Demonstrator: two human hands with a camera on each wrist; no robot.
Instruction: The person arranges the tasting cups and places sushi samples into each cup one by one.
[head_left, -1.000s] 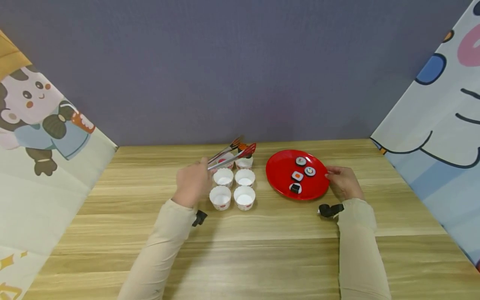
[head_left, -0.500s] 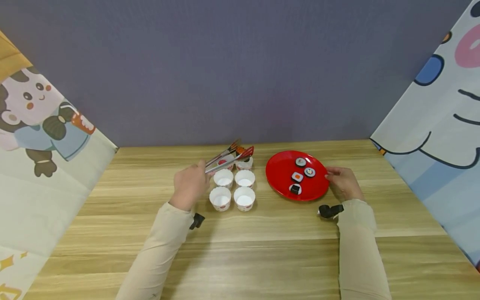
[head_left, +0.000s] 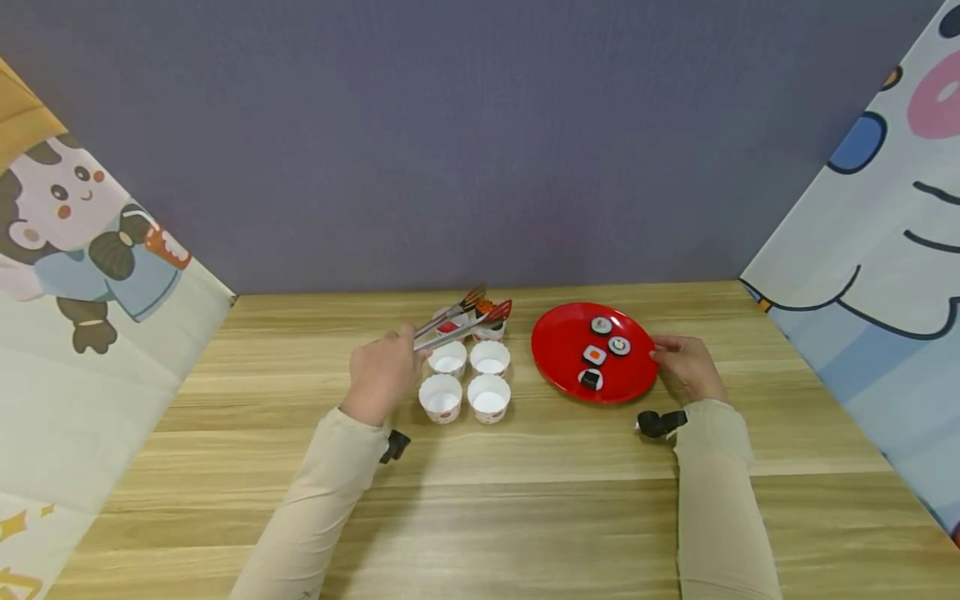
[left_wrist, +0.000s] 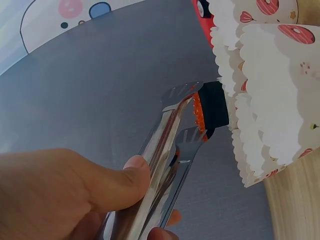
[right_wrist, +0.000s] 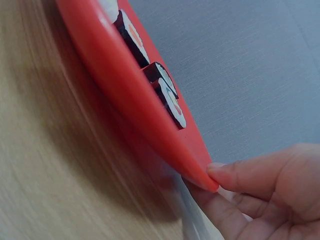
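My left hand [head_left: 381,375] grips metal tongs [left_wrist: 159,150] between thumb and fingers. The tongs' tips are spread on either side of a sushi piece [left_wrist: 215,106] with orange roe and a black wrap. It sits at the mouth of the back right paper cup [head_left: 489,335]; whether the tips still press on it, I cannot tell. My right hand [head_left: 690,365] pinches the rim of a red plate [right_wrist: 135,105] between thumb and fingers. On the plate lie several sushi pieces, among them an orange-centred roll [head_left: 595,355] and a rice ball with a black strip [head_left: 591,380].
Several white paper cups stand in two columns; the front left cup [head_left: 440,398] and front right cup [head_left: 489,398] are nearest me. Something red lies in the back left cup [head_left: 444,327]. A grey wall [head_left: 480,150] rises behind the wooden table [head_left: 525,517].
The tongs and the roe sushi have come down slightly at the back right cup. My right hand and the plate have stayed in place.
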